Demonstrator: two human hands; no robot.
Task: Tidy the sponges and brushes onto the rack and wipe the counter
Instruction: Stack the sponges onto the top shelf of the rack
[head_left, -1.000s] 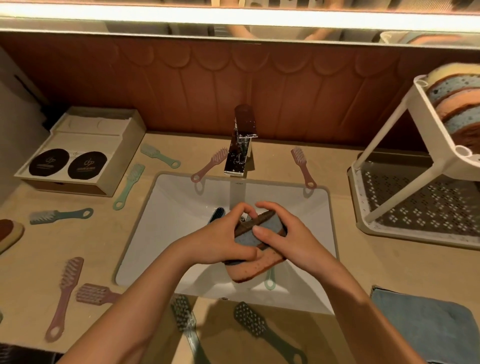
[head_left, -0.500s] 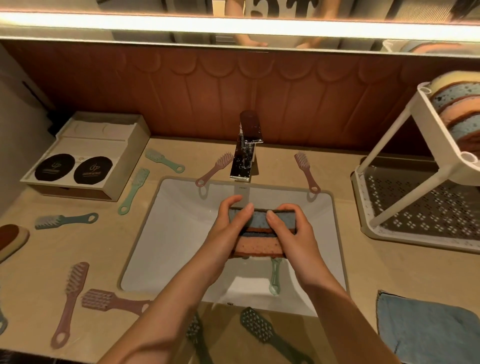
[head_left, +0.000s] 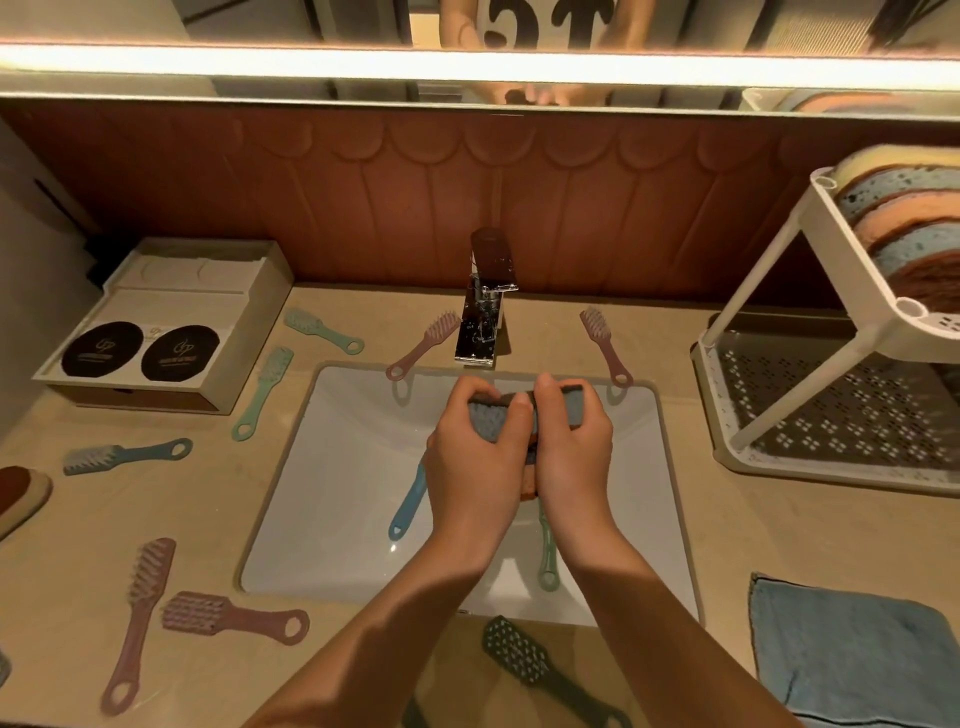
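Over the white sink (head_left: 332, 499), my left hand (head_left: 470, 467) and my right hand (head_left: 571, 452) together squeeze a stack of sponges (head_left: 491, 418), blue on top and orange below. A blue brush (head_left: 408, 501) and a pale green brush (head_left: 546, 556) lie in the basin under my hands. The white two-tier rack (head_left: 748, 332) stands at the right, with several sponges (head_left: 904, 228) on its upper shelf. Pink, green and dark brushes lie scattered on the beige counter (head_left: 218, 525).
A chrome tap (head_left: 485, 306) stands behind the sink. A box with two black discs (head_left: 156, 332) sits at the back left. A folded blue cloth (head_left: 857, 654) lies at the front right. Another sponge (head_left: 21, 493) is at the left edge.
My hands lifted the sponge stack toward the tap and closed tighter around it, both now pressing from the near side. The blue brush in the basin has come into view.
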